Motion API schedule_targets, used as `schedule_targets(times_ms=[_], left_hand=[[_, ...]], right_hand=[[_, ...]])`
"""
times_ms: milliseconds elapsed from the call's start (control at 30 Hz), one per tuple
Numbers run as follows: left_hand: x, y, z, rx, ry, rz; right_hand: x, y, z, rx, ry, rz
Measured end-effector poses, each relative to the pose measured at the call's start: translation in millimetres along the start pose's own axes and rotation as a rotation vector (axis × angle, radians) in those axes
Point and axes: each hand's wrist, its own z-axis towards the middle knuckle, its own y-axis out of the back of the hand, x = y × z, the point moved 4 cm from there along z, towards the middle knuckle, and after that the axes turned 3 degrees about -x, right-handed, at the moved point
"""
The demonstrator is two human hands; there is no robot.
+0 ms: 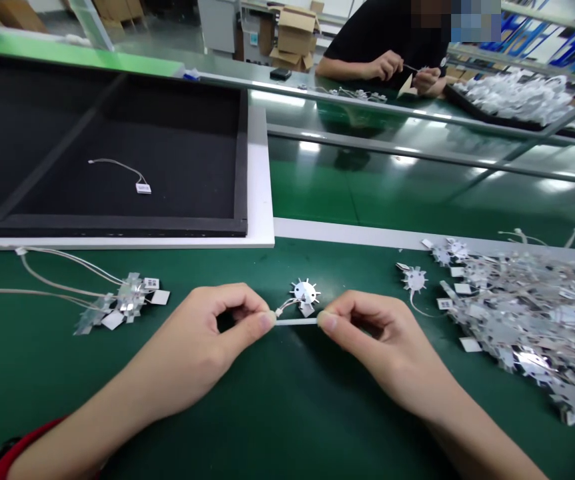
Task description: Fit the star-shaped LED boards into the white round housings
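My left hand (217, 340) pinches one end of a short, taut stretch of white cable (296, 322) between thumb and forefinger. The other end sits in the same kind of pinch in my right hand (377, 340). Just behind the cable lies a silver, gear-shaped piece (305, 292) with thin wires and a small white tag; whether the cable belongs to it I cannot tell. To the left of my left hand lie several similar wired pieces (130, 297), partly overlapping. A single gear-shaped piece (414, 279) rests beyond my right hand, beside a large heap of them (527, 320).
A black-lined tray (241, 160) with a white rim stands at the back left, one tagged wire (143, 189) inside. Metal rails (417, 150) run beyond the green table (267, 427). Across from me, a person (382, 47) handles a small part near a white pile (522, 97).
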Motion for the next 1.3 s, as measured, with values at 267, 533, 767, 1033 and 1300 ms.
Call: schedule_targets(times_ms=[267,533,767,1033,1300], left_hand=[[-8,4.2,-1,-0.065,-0.103,-0.058],[-24,3.8,-18,-0.118,-0.116,-0.023],[-29,1.2,-17,-0.172,-0.173,0.028],[-26,11.3,-13,-0.223,-0.243,0.117],[-17,12.8,-7,-0.251,-0.184,0.116]], right_hand=[[16,-2,-10,-0.093,0.199,-0.090],[25,-7,-19,-0.107,0.280,-0.050],[29,-14,-19,-0.163,0.331,-0.036],[26,-19,-11,-0.221,0.325,-0.053],[25,-21,-6,-0.262,0.371,-0.117]])
